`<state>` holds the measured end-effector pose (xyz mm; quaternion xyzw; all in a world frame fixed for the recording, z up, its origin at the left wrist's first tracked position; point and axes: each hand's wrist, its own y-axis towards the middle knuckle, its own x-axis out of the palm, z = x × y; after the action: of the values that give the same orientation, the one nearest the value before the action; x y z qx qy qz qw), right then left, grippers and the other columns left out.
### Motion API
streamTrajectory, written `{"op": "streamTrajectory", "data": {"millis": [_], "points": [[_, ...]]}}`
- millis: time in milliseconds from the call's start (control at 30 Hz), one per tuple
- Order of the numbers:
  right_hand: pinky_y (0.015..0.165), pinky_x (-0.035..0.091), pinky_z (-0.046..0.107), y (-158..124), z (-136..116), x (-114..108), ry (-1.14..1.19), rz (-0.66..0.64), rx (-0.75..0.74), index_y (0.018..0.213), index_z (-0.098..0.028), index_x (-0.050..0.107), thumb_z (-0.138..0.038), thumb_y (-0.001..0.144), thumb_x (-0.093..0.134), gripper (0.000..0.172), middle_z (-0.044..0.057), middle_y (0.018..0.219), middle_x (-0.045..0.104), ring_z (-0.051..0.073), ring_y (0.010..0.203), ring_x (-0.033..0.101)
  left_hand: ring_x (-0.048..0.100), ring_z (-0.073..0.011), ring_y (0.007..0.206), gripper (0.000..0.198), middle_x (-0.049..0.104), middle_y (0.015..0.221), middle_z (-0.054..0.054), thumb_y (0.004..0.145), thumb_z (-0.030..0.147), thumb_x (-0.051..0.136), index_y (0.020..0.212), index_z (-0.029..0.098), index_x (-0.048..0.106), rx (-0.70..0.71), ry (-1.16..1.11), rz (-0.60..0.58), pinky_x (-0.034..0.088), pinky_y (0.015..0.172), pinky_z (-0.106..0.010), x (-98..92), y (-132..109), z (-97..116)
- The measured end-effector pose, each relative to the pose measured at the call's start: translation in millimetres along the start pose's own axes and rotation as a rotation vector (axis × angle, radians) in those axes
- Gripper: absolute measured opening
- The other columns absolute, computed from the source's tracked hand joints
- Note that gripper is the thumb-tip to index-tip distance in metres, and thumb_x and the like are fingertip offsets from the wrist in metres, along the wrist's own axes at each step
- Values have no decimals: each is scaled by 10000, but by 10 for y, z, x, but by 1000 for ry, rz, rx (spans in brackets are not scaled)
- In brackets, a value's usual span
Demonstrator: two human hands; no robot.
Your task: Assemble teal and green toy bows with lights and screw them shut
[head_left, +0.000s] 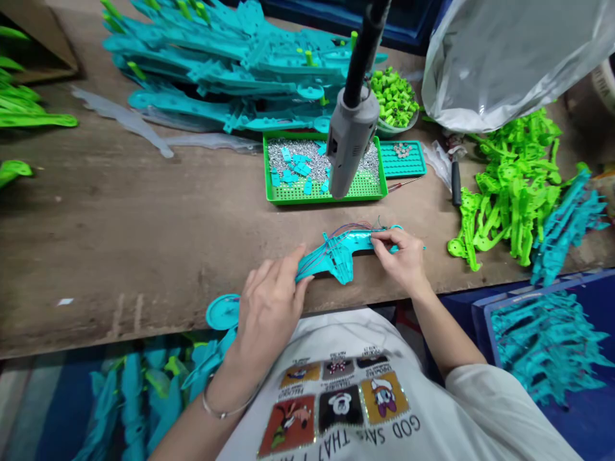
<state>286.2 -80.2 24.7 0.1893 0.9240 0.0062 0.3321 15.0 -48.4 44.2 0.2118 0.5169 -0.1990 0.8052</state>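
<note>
A turquoise plastic toy shell [342, 253] lies at the table's front edge, its ribbed inner side facing up. Thin red, blue and dark wires [353, 226] run along it and stick up near its right end. My left hand [271, 298] is closed around the shell's left part; a round turquoise disc [223, 312] shows beyond that wrist. At the right end, my right hand [402, 256] has thumb and forefinger pinched together on the shell's edge. Whether a wire sits between those fingertips is too small to tell.
A grey electric screwdriver [353, 137] hangs over a green tray [327, 197] of screws and small turquoise parts. Turquoise shells [216, 77] are piled behind, lime-green parts [516, 192] at right. A blue crate [485, 320] and a black-handled tool [455, 182] are also there.
</note>
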Motion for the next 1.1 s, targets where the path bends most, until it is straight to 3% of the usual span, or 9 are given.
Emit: {"op": "streamTrajectory", "data": {"millis": [267, 333, 500, 567, 667, 767, 933, 1000, 1100], "points": [[790, 569, 394, -42, -59, 138, -297, 83, -103, 836, -217, 742, -164, 879, 587, 170, 82, 828, 746, 234, 810, 685, 668, -303, 1049, 522, 708, 1254, -140, 1027, 291, 560, 1523, 204, 422, -4, -45, 57, 521, 913, -433, 33, -8, 1], [833, 564, 423, -118, -65, 198, -307, 68, -139, 909, -215, 751, -166, 913, 564, 194, 98, 859, 715, 252, 871, 665, 672, -307, 1070, 525, 706, 1277, -144, 1023, 273, 568, 1521, 198, 422, -9, -75, 66, 526, 930, -440, 36, -6, -19], [1003, 525, 536, -392, -80, 280, -293, 38, -149, 1305, -200, 701, -269, 968, 587, 362, 167, 1147, 636, 304, 1096, 605, 668, -303, 1173, 500, 688, 1336, -136, 1024, 292, 571, 1501, 211, 446, -26, -180, 23, 533, 998, -448, 87, 7, -169], [1006, 536, 509, -405, -63, 208, -243, -18, -149, 1301, -214, 708, -275, 983, 576, 350, 152, 1152, 648, 287, 1103, 625, 666, -309, 1195, 498, 689, 1327, -137, 1019, 313, 580, 1490, 205, 461, -36, -201, -12, 536, 1015, -454, 123, 18, -270], [928, 576, 412, -225, 9, -27, -149, -73, -151, 1176, -249, 749, -266, 999, 562, 258, 92, 1071, 728, 230, 1006, 695, 674, -313, 1189, 507, 696, 1302, -140, 1012, 344, 588, 1481, 188, 476, -36, -222, -52, 544, 1020, -462, 177, 40, -429], [922, 578, 407, 95, 115, -253, -246, -62, -124, 1208, -233, 709, -243, 971, 592, 265, 64, 1050, 792, 233, 976, 731, 683, -329, 1161, 550, 699, 1294, -152, 1012, 366, 584, 1515, 187, 455, -13, -169, -61, 551, 998, -477, 225, 60, -559], [910, 581, 427, 447, 240, -277, -465, -330, -110, 1229, -194, 682, -146, 883, 657, 351, 59, 1040, 819, 277, 997, 748, 662, -359, 1152, 661, 698, 1279, -163, 1016, 359, 570, 1618, 223, 332, 35, -48, -114, 531, 987, -513, 218, 77, -638], [898, 586, 421, 453, 256, -231, -491, -327, -146, 1171, -197, 710, -124, 880, 646, 306, 58, 1002, 818, 275, 974, 755, 625, -375, 1223, 716, 665, 1360, -162, 1007, 410, 592, 1636, 243, 292, 65, -79, -126, 511, 1025, -543, 166, 98, -603], [905, 596, 394, 356, 249, -208, -405, -190, -226, 1101, -214, 737, -150, 907, 639, 226, 47, 1016, 817, 246, 962, 769, 560, -383, 1334, 805, 597, 1481, -155, 972, 528, 635, 1641, 268, 270, 119, -182, -111, 480, 1085, -573, 88, 167, -467]]}}
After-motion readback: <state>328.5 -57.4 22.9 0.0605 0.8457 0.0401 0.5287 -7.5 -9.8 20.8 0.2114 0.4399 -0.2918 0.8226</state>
